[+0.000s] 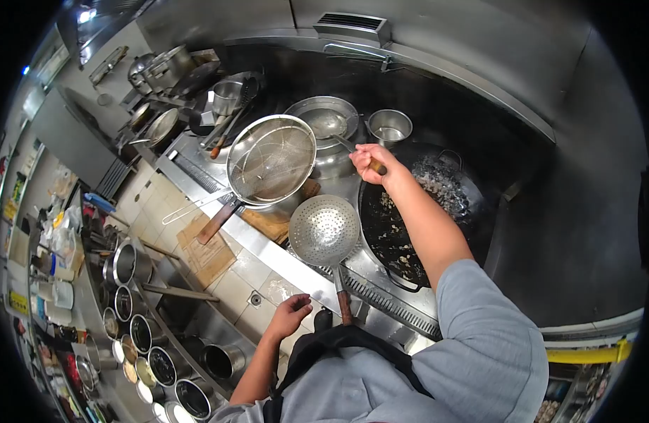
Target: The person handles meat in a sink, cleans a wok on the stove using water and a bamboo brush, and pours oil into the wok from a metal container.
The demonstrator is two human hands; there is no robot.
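My right hand (372, 161) is closed around the wooden-ended handle of a ladle (344, 142). The ladle's far end reaches into a round metal basin (290, 107) behind the stove front. Below my right forearm sits a dark wok (372, 211) holding small pale pieces of food and a bubbling patch. My left hand (290, 316) hangs low near the counter edge, fingers loosely curled, with nothing visible in it. Just right of it, a perforated skimmer (324, 229) lies with its handle toward me. A large wire mesh strainer (271, 158) rests over a pot to the left.
A small metal pot (390, 127) stands behind the wok. More pots and pans (166, 70) crowd the far left stove. Several round containers (149, 331) line a shelf at lower left. Flattened cardboard (208, 247) lies on the tiled floor. A faucet (356, 51) projects from the back wall.
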